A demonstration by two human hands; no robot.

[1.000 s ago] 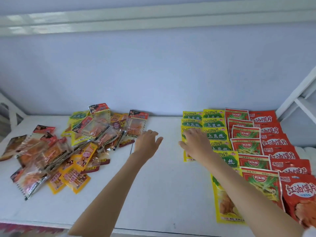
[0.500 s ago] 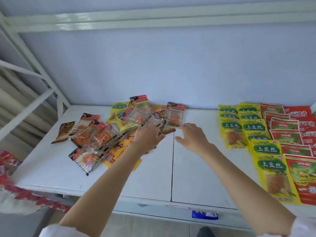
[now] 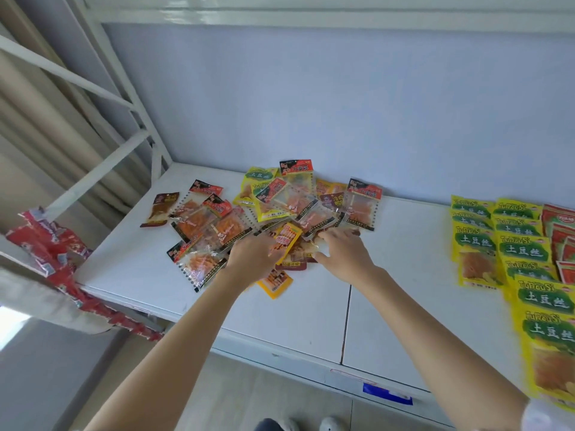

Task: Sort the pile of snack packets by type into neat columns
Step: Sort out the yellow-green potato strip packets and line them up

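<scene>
Both hands are in the pile of snack packets (image 3: 267, 213) at the back left of the white worktop (image 3: 311, 318). It's a loose, overlapping heap: clear-windowed packets with red-and-black headers and orange strips inside, small yellow packets printed with skewers, a few dark brown ones, and a couple of yellow-and-green packets half buried near the back wall.

The left hand (image 3: 252, 259) lies on the near edge of the heap, fingers reaching onto a small yellow packet (image 3: 287, 239); whether that grip is clamped on it or just resting, I cannot tell. The right hand (image 3: 342, 256) is just beside it, fingers spread apart, tips touching a brown packet (image 3: 303, 255) at the heap's near side, not plainly pinching anything.

One more yellow skewer packet (image 3: 275, 283) pokes out from under the left wrist.

Well apart on the right, sorted columns run toward the near edge: yellow-and-green packets (image 3: 525, 253) in overlapping columns, and red packets (image 3: 563, 241) just beside them at the frame edge.

A single brown packet (image 3: 160, 209) sits at the heap's far left.
</scene>
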